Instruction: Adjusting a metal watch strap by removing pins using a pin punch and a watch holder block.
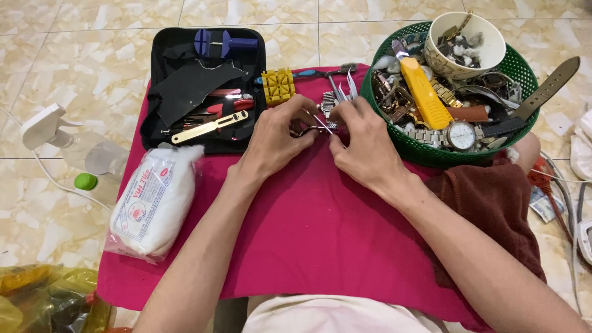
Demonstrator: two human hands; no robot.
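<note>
Over a magenta cloth [308, 228], my left hand [277, 135] and my right hand [361, 145] meet at the far middle. Between their fingertips sits a small metal watch part [317, 128] with a thin silver pin or tool; both hands pinch it. A metal watch band piece [328, 102] and tweezers [348, 86] lie just beyond the fingers. A yellow block-shaped holder [279, 86] stands left of them.
An open black tool case [203, 86] with small tools lies at the far left. A green basket [524, 68] of watches, straps, a yellow tool and a white cup sits right. A white cotton bag [154, 203] rests left, a spray bottle [74, 148] on the tiled floor.
</note>
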